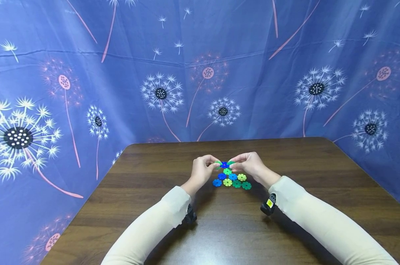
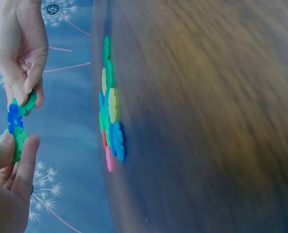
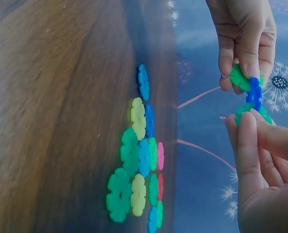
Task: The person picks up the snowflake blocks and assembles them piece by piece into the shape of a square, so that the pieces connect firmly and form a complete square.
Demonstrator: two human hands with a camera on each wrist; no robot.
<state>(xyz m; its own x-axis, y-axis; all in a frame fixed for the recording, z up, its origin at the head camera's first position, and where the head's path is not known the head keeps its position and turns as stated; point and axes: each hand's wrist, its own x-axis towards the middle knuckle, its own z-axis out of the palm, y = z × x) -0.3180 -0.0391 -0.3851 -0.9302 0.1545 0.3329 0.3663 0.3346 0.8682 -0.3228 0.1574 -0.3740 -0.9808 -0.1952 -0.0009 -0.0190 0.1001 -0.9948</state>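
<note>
My left hand (image 1: pixel 201 171) pinches a light green interlocking disc (image 2: pixel 19 144) with a notched, flower-like rim. My right hand (image 1: pixel 251 165) pinches a darker green disc (image 3: pixel 243 114) between thumb and fingers. Between the two green ones a dark blue disc (image 1: pixel 224 165) stands at an angle to them, joined to both as a short row. The wrist views show this row held up off the table. Fingertips cover parts of both green discs.
Loose discs lie flat on the brown wooden table (image 1: pixel 147 221) below the hands: blue (image 1: pixel 217 183), yellow (image 1: pixel 241 177) and green (image 1: pixel 246 186) among them. A pink disc (image 3: pixel 160 155) and a red one (image 3: pixel 160 186) show too. Behind hangs a blue dandelion-print cloth (image 1: pixel 259 73).
</note>
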